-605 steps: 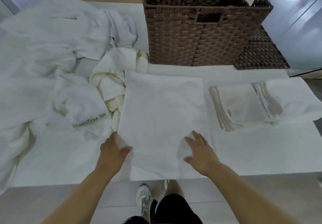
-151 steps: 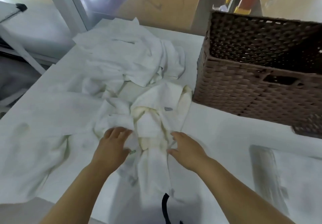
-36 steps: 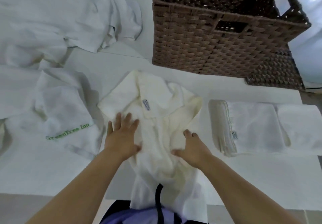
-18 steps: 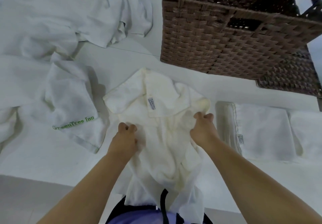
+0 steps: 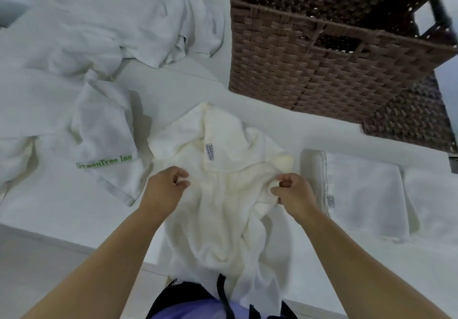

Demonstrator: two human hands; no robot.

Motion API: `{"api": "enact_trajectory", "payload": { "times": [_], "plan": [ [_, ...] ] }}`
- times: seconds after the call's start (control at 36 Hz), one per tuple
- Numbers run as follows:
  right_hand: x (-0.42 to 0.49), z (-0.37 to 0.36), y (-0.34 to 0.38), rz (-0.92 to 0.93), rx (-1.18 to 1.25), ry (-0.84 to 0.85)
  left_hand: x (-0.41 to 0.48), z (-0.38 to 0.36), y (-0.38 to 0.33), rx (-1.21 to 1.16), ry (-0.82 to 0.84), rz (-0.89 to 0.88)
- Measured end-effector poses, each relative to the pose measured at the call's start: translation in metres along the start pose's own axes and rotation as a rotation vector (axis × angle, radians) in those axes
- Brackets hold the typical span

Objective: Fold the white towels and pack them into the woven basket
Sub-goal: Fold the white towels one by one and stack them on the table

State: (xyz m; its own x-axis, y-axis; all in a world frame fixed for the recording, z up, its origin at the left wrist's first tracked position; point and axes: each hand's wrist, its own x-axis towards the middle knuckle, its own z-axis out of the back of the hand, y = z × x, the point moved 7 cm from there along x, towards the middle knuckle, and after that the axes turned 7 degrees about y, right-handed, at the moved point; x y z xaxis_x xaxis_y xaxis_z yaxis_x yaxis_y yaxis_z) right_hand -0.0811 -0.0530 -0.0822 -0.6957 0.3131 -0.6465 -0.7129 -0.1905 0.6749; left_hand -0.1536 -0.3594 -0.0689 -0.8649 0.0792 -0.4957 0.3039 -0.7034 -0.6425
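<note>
A crumpled cream-white towel [image 5: 223,209] lies on the white table in front of me, its near end hanging over the table edge. My left hand [image 5: 166,187] pinches its left side with curled fingers. My right hand [image 5: 292,189] grips a bunched fold on its right side. The brown woven basket [image 5: 322,65] stands behind the towel, at the back right. Two folded white towels [image 5: 359,192] lie flat to the right of my right hand.
A heap of unfolded white towels [image 5: 86,26] covers the back left of the table. One towel with green "GreenTree Inn" lettering [image 5: 104,145] lies left of my left hand. A woven lid [image 5: 411,117] lies beside the basket. The table edge [image 5: 62,234] runs near me.
Both hands went from resting on the cream towel to gripping it, and now hold its two sides a little farther apart. The view has shifted slightly.
</note>
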Motion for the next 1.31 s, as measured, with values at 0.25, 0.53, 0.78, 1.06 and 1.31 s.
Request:
{"api": "enact_trajectory", "payload": {
  "times": [0.25,0.53,0.78,1.06,1.31],
  "plan": [
    [0.007,0.005,0.007,0.085,-0.207,0.116,-0.002,0.016,-0.004,-0.19,0.081,0.081],
    [-0.035,0.045,0.063,0.241,0.006,-0.072,-0.017,0.082,-0.028,-0.396,-0.076,-0.105],
    [-0.091,0.051,0.114,0.419,-0.021,-0.202,-0.031,0.136,-0.05,-0.529,0.006,-0.19],
    [-0.165,0.091,0.17,0.545,0.201,-0.48,-0.058,0.22,-0.066,-0.654,-0.093,-0.312],
    [-0.216,0.091,0.18,0.606,0.146,-0.599,-0.088,0.266,-0.08,-0.62,-0.168,-0.44]
  ]
}}
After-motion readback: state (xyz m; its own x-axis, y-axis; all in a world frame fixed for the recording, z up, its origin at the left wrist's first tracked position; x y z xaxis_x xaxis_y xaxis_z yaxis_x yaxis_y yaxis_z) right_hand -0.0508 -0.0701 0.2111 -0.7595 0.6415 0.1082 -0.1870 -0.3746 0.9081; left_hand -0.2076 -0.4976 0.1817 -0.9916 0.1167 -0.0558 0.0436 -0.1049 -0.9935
